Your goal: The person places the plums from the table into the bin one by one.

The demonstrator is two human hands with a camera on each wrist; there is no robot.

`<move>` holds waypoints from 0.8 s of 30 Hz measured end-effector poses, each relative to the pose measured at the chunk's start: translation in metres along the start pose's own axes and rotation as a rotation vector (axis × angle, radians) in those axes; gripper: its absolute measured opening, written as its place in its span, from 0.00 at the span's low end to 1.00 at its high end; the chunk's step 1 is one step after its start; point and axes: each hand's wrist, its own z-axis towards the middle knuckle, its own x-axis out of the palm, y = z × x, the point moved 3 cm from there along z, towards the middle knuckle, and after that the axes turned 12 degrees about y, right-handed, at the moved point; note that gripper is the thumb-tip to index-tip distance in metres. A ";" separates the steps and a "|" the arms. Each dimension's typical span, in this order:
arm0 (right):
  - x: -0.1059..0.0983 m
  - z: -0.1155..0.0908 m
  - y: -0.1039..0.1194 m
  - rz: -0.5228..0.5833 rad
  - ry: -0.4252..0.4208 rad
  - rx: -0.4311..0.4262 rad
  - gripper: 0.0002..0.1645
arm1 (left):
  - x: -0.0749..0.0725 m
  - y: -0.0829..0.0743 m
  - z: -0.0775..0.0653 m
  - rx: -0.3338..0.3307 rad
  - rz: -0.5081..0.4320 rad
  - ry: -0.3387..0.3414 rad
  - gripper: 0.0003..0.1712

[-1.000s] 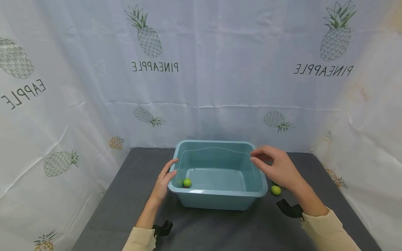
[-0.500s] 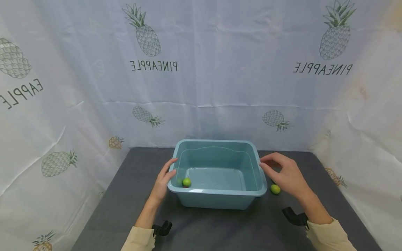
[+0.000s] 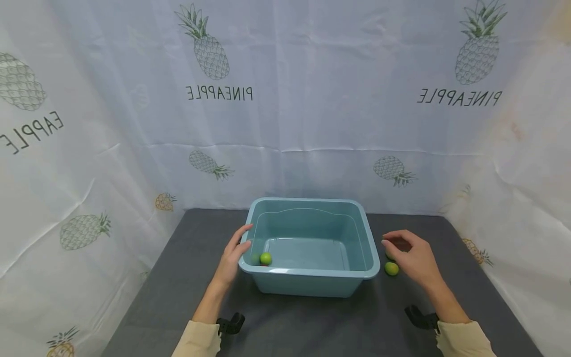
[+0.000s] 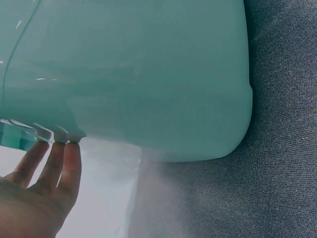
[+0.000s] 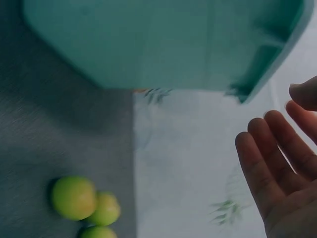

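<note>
In the head view, one blue-green basin stands upright on the dark cloth, with one green fruit showing inside, near its front left corner. The left hand grips the basin's left rim. The right hand, just right of the basin, holds nothing, its fingers loosely bent; two fruits show near it, one partly hidden.

In the left wrist view, three fingers touch the basin at its rim.

In the right wrist view, three fruits lie close together on the cloth, one cut off by the lower edge; the right hand's fingers are apart from the basin.
</note>
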 end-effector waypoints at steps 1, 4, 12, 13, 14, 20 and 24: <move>0.001 -0.001 -0.005 -0.001 0.000 0.013 0.11 | 0.000 0.000 0.000 -0.002 0.002 -0.002 0.26; 0.005 -0.003 -0.021 -0.012 0.004 0.036 0.11 | 0.001 -0.001 0.000 -0.009 0.005 -0.005 0.26; 0.012 -0.010 -0.049 -0.021 0.038 0.140 0.15 | 0.001 -0.002 0.000 -0.011 0.007 -0.005 0.27; 0.013 -0.011 -0.053 -0.018 0.039 0.148 0.15 | 0.001 -0.002 0.000 -0.011 0.008 -0.006 0.27; 0.014 -0.011 -0.057 -0.013 0.038 0.156 0.15 | 0.001 -0.002 0.000 -0.009 0.010 -0.006 0.27; 0.018 -0.014 -0.075 -0.002 0.030 0.205 0.17 | 0.001 -0.003 0.002 -0.005 0.010 -0.003 0.26; 0.022 -0.018 -0.084 0.000 0.063 0.240 0.19 | 0.002 -0.003 0.002 -0.009 0.008 -0.003 0.26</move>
